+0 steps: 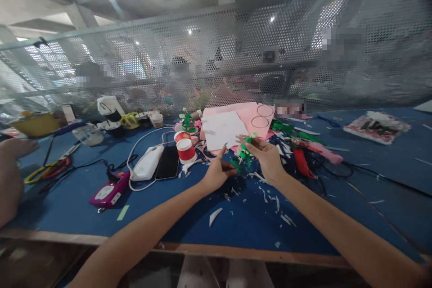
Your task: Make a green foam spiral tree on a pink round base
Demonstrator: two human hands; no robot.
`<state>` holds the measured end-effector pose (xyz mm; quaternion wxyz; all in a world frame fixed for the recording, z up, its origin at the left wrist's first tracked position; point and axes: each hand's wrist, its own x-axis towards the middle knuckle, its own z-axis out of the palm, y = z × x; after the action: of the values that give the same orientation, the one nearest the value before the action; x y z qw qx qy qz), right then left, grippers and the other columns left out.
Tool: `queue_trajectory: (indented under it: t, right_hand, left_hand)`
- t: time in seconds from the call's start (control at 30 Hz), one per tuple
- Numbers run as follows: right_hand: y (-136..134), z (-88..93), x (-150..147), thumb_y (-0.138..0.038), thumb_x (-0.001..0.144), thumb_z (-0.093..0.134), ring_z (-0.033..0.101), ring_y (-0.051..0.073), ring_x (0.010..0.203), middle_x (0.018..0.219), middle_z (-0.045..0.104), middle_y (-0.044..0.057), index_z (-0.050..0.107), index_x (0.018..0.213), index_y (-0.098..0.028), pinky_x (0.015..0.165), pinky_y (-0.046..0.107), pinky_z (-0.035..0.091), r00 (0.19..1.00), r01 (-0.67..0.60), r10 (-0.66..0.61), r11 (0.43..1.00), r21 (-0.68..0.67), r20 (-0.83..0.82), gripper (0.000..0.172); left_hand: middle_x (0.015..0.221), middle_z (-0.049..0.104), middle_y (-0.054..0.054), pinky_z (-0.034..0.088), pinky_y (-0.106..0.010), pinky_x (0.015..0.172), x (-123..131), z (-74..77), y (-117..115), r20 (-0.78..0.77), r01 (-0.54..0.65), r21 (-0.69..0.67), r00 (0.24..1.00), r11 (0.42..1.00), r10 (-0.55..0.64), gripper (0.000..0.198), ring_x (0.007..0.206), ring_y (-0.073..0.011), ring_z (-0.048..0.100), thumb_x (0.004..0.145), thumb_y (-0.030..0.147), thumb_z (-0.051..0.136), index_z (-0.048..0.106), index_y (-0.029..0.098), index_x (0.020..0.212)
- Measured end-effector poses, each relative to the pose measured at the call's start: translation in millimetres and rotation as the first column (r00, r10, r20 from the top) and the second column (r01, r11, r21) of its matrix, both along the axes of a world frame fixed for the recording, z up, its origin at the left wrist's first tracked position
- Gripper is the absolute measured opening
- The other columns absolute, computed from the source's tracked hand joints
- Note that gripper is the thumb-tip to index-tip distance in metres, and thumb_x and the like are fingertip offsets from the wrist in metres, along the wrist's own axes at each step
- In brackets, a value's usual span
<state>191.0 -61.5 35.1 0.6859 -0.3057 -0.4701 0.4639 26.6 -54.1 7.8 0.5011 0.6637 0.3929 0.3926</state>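
Between my two hands, just above the table, is a small green paper tree (243,156) with curled strips and pale bits on it. My right hand (268,157) pinches it near the top, fingers closed. At its lower left, my left hand (216,174) has the thumb and lower fingers closed on the base, while the index finger points up. A similar green paper tree (189,122) stands farther back, near the red and white paper cup (186,150). Behind my hands lie a white sheet (222,128) and pink sheets (261,119).
White paper scraps (215,216) litter the blue table (189,220). On the left are a phone (168,162), a white box-shaped device (147,163), a purple power strip (110,189) and scissors (56,168). A pink glue gun (326,152) lies right. Another person's arm (10,180) rests far left.
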Motion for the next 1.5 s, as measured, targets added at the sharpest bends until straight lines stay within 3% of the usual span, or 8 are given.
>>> queue_trajectory:
  t: [0.2,0.5,0.6,0.7,0.9,1.1,1.27,1.5]
  right_hand:
    - [3.4,-3.7,0.2,-0.034,0.054,0.081,0.068,0.024,0.086,0.087,0.074,0.004,0.072,0.08,-0.019,0.084,0.041,0.053,0.988,0.155,-0.154,0.985,-0.071,0.02,0.031]
    - [-0.1,-0.6,-0.6,-0.031,0.055,0.081,0.068,0.021,0.078,0.082,0.074,0.004,0.073,0.078,-0.018,0.079,0.038,0.054,0.996,0.085,-0.084,0.989,-0.121,0.015,0.028]
    - [0.0,0.4,0.2,-0.033,0.054,0.081,0.068,0.022,0.082,0.086,0.073,0.004,0.072,0.079,-0.018,0.082,0.038,0.054,0.998,0.068,-0.069,0.99,-0.123,-0.01,0.03]
    - [2.0,-0.9,0.5,-0.034,0.054,0.082,0.065,0.023,0.095,0.1,0.071,0.006,0.069,0.091,-0.018,0.09,0.04,0.051,0.999,-0.038,0.038,0.994,-0.107,-0.005,0.043]
    - [3.7,-11.1,-4.5,-0.028,0.044,0.085,0.064,0.026,0.1,0.105,0.069,0.008,0.061,0.096,-0.019,0.089,0.043,0.051,0.976,-0.113,0.136,0.983,-0.142,0.168,0.058]
    - [-5.0,-14.1,-13.4,-0.033,0.051,0.082,0.067,0.025,0.086,0.089,0.072,0.007,0.065,0.088,-0.017,0.078,0.038,0.054,0.935,-0.096,0.127,0.989,-0.109,0.33,0.044]
    - [-5.8,-14.6,-16.8,-0.04,0.054,0.079,0.066,0.022,0.075,0.078,0.071,0.005,0.069,0.083,-0.017,0.064,0.033,0.054,0.966,0.003,0.04,0.986,-0.164,0.255,0.038]
    - [-1.7,-19.0,-15.7,-0.041,0.056,0.079,0.065,0.02,0.074,0.085,0.073,0.004,0.073,0.081,-0.018,0.069,0.034,0.052,0.988,-0.046,0.082,0.967,-0.25,0.134,0.034]
  left_hand:
    - [0.07,0.072,-0.002,0.051,-0.027,0.068,0.2,-5.1,1.0,0.064,0.097,-0.047,0.994,0.994,-0.094,0.102,0.069,-0.0187,0.069,0.064,0.017,0.074,0.012,0.014,0.145]
    - [0.067,0.071,-0.003,0.052,-0.03,0.071,1.8,1.6,-2.5,0.084,0.202,-0.125,0.978,0.971,-0.192,0.102,0.066,-0.0193,0.069,0.064,0.019,0.075,0.012,0.009,0.144]
    - [0.069,0.071,-0.002,0.052,-0.03,0.072,1.9,0.1,-1.5,0.111,0.206,-0.142,0.975,0.968,-0.191,0.103,0.067,-0.0188,0.069,0.064,0.019,0.076,0.012,0.01,0.144]
    - [0.069,0.071,-0.001,0.052,-0.028,0.072,1.8,-2.5,0.4,0.197,0.204,-0.168,0.966,0.964,-0.17,0.107,0.066,-0.0171,0.069,0.061,0.022,0.078,0.012,0.012,0.144]
    - [0.068,0.071,-0.001,0.053,-0.028,0.069,0.7,-2.4,3.8,0.241,0.075,-0.173,0.97,0.982,-0.032,0.099,0.065,-0.0165,0.068,0.062,0.014,0.075,0.018,0.011,0.142]
    - [0.088,0.072,-0.005,0.056,-0.031,0.068,2.5,-2.1,3.7,0.281,0.049,-0.142,0.96,0.989,-0.007,0.09,0.069,-0.0178,0.069,0.055,0.008,0.076,0.034,0.014,0.134]
    - [0.071,0.071,-0.001,0.055,-0.033,0.071,2.5,1.3,-0.7,0.278,0.083,-0.168,0.96,0.982,-0.034,0.096,0.066,-0.0182,0.069,0.059,0.012,0.075,0.023,0.012,0.139]
    - [0.073,0.072,-0.004,0.052,-0.034,0.073,2.0,2.3,-0.6,0.277,0.145,-0.155,0.956,0.977,-0.098,0.1,0.066,-0.0196,0.069,0.059,0.015,0.076,0.019,0.012,0.141]
